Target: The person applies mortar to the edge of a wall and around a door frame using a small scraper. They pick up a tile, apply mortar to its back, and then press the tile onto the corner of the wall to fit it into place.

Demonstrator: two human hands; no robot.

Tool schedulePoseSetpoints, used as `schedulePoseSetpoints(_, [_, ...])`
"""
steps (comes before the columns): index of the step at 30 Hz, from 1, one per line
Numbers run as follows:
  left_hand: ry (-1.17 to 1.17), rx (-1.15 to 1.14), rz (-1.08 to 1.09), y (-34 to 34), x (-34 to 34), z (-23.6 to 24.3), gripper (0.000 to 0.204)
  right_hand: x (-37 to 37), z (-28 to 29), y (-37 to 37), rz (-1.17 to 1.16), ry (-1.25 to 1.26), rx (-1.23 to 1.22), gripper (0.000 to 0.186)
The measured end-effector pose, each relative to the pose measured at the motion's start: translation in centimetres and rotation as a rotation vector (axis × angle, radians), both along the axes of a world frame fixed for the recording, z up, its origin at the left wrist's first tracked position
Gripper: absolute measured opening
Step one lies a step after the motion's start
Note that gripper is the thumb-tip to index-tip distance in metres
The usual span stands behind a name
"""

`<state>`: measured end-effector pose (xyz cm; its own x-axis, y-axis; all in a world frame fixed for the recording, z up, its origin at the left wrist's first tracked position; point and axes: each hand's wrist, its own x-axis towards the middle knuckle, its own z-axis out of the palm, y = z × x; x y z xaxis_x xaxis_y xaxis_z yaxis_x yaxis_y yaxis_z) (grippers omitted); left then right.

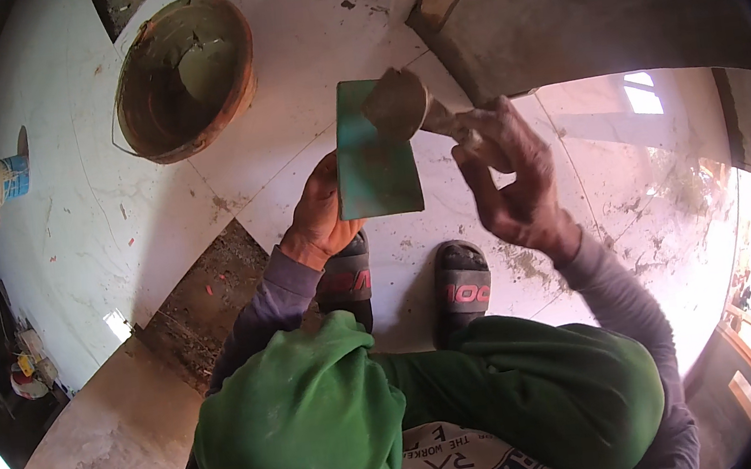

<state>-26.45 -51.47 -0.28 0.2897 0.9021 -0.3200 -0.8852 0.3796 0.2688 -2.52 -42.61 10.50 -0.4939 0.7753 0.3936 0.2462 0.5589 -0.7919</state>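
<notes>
My left hand (pixel 321 211) is closed on the lower left edge of a green rectangular tile (pixel 378 178), held up above the floor in front of my knees. The handle of a small trowel (pixel 397 105) is in the fingers of my right hand (pixel 514 180). Its dull, mortar-coloured blade overlaps the tile's upper right part. Whether blade and tile touch, I cannot tell. Beyond my left hand stands a brown bucket (pixel 248 72) with a wire handle and wet grey-green mortar (pixel 205 68) inside.
Large pale tiles (pixel 276 190) cover the floor, with a bare dirt strip (pixel 206 302) at my left. A grey wall-like block (pixel 591 2) rises at the far right. A small blue container (pixel 10 178) stands far left. My sandalled feet (pixel 461 285) are below the tile.
</notes>
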Motion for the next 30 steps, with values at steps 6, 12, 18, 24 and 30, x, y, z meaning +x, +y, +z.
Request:
schedulePoseSetpoints(6, [-0.155,-0.052,-0.121,1.0,0.9,0.9,0.042,0.2,-4.7,-0.3,-0.205,-0.005,0.292,0.047])
schedulePoseSetpoints(12, [-0.375,0.016,-0.133,1.8,2.9,1.9,0.044,0.9,-6.2,-1.2,-0.254,-0.138,0.269,0.068])
schedulePoseSetpoints(18, [0.016,0.206,-0.079,1.2,1.4,0.7,0.045,2.2,-7.7,-2.2,-0.279,-0.206,0.277,0.065])
schedulePoseSetpoints(24, [-0.076,0.188,-0.056,3.2,-2.7,2.8,0.042,5.3,-9.3,-6.6,-0.357,-0.253,0.142,0.049])
schedulePoseSetpoints(30, [-0.012,0.176,-0.324,6.2,-10.1,3.8,0.071,8.4,-11.1,-11.9,-0.524,-0.202,-0.148,0.033])
